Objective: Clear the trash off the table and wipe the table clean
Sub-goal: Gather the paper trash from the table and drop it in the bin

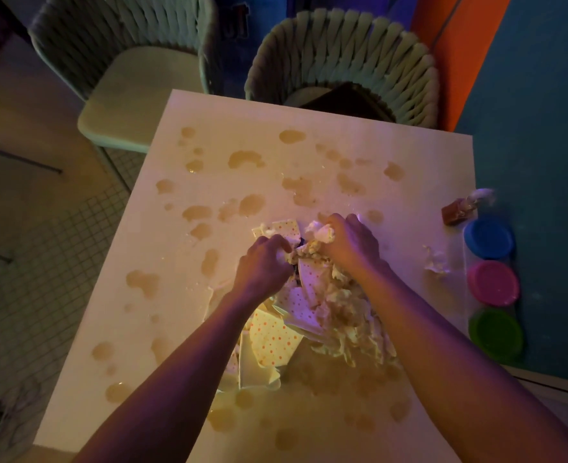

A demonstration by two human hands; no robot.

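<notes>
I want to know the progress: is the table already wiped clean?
No, brownish spill spots cover the table around the trash pile.

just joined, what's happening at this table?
A person is gathering a pile of trash, dotted paper pieces and crumpled napkins, in the middle of the table. The left hand and the right hand both grip the crumpled paper at the pile's far end. Brown spill patches cover the tabletop, so wiping is not yet done. Three coloured lids lie along the right edge.
</notes>
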